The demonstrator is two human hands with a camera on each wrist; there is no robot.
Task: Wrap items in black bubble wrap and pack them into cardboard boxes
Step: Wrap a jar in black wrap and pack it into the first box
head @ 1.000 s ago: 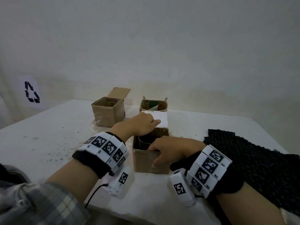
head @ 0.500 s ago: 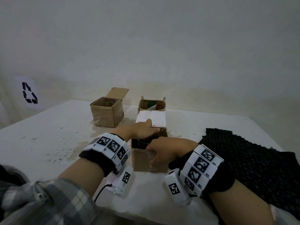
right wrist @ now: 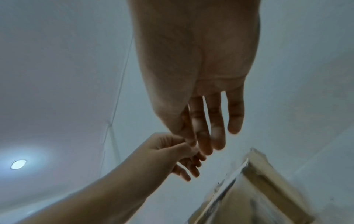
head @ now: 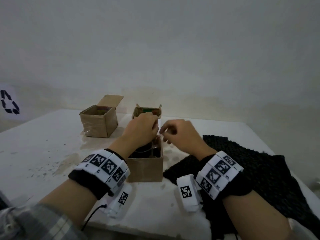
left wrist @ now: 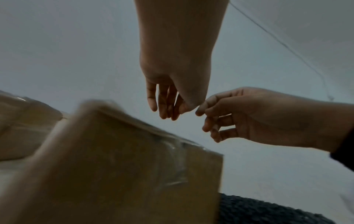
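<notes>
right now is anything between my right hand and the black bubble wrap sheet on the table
Nothing visible is. The right hand hovers above the table just right of the near open box, and the black bubble wrap lies spread directly beside and below the right wrist, with nothing on top of its visible part.

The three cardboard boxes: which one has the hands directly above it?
The nearest box, beside the black bubble wrap. Both hands, left and right, are above it; the other two boxes stand farther back.

Both hands raised, fingertips meeting: L grip (head: 140,130) pinched, R grip (head: 178,134) half-curled.
</notes>
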